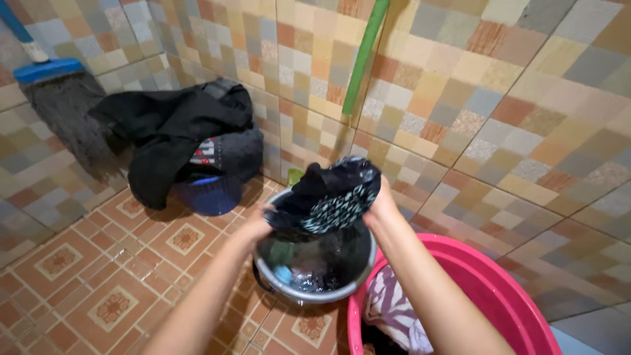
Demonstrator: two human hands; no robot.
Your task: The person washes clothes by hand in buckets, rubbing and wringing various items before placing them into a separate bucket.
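I hold a wet dark garment [332, 195] with a light speckled pattern above a round metal basin [315, 294]. My left hand [257, 223] grips its left end and my right hand [380, 205] grips its right end. The basin holds dark water and more soaked clothes, one of them blue. Both forearms reach in from the bottom of the view.
A pink plastic tub [490, 292] with striped cloth [393, 312] inside stands at the lower right. A blue basket [211, 192] heaped with black clothes [176, 131] stands by the tiled wall. A mop [59, 98] leans at the far left, a green pole [363, 56] at the wall corner.
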